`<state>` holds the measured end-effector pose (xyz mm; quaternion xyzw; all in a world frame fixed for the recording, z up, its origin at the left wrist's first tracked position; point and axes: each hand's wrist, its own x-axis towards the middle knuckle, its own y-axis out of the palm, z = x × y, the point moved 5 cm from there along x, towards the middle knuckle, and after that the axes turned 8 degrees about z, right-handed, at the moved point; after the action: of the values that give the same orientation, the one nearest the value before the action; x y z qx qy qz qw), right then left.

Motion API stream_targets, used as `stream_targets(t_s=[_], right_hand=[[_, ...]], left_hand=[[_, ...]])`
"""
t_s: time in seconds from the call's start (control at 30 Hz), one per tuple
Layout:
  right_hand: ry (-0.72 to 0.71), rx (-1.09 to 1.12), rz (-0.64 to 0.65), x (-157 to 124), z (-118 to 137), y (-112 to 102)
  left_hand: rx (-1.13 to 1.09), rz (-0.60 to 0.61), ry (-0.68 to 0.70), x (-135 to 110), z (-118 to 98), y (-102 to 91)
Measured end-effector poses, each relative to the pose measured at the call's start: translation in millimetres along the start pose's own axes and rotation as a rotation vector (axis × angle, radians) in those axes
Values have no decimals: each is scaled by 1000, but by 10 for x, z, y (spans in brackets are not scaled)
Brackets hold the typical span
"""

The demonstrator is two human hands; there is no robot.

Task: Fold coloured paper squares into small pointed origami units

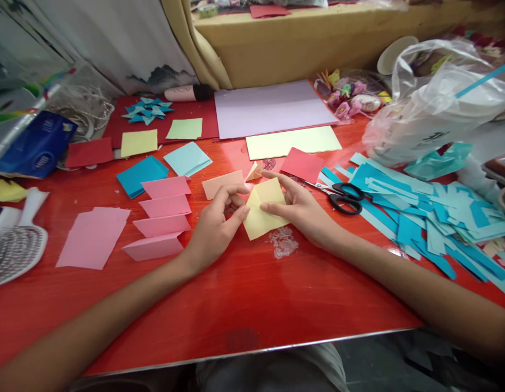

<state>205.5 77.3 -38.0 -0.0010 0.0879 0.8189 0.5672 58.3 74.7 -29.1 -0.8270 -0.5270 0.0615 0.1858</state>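
A pale yellow paper square (267,215) with crease lines is held up between my two hands above the red table (244,305). My left hand (219,223) pinches its left edge with thumb and fingertips. My right hand (303,209) grips the right side, thumb on the front and fingers behind. Just beyond the square lie a small folded peach piece (254,171) and a peach paper (223,184). Several folded pink papers (160,224) stand in a row left of my left hand. Black-handled scissors (345,197) lie right of my right hand, near a red square (303,163).
Blue paper strips (424,212) are heaped at the right, before a plastic bag with a cup (440,114). Pink sheets (92,237) and a white hairbrush (23,239) lie left. Blue squares (141,176), a lilac sheet (272,109) and a blue folded star (147,110) are farther back.
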Motion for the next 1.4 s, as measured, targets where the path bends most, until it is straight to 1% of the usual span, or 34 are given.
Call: stream_targets(t_s=[0.07,0.23,0.3,0.47,0.57,0.63,0.83,1.03,1.1,1.17,1.2,1.33,1.4], right_hand=[[3,-11,-2,-3,18,10],[10,-42,55,-33,52,58],[8,-61,73,-38,48,63],[9,-100,176,-28,10,71],[17,-96,197,-25,0,65],[20,-42,182,-22,-3,61],[-7,105,65,3,-11,21],[-78,135,-75,46,9,-139],[-96,110,-83,47,25,-154],[-85,56,-38,36,33,-114],[-73,28,-3,26,32,-81],[-40,-85,142,-12,-8,43],[-58,-145,148,-20,-28,47]], left_hand=[[-11,2,-41,3,7,-2],[-11,74,-135,1,-25,22],[22,64,-159,-3,-41,11],[77,52,-167,-6,-45,-2],[58,55,-161,0,-31,2],[43,55,-156,6,-25,3],[26,63,-151,14,-36,9],[27,25,-180,-13,-40,-21],[11,-18,-189,-14,-32,-40],[-25,-48,-189,-11,-27,-47],[-44,-45,-185,-8,-28,-41],[-53,14,-164,0,-42,-5],[-54,17,-163,-3,-37,-12]])
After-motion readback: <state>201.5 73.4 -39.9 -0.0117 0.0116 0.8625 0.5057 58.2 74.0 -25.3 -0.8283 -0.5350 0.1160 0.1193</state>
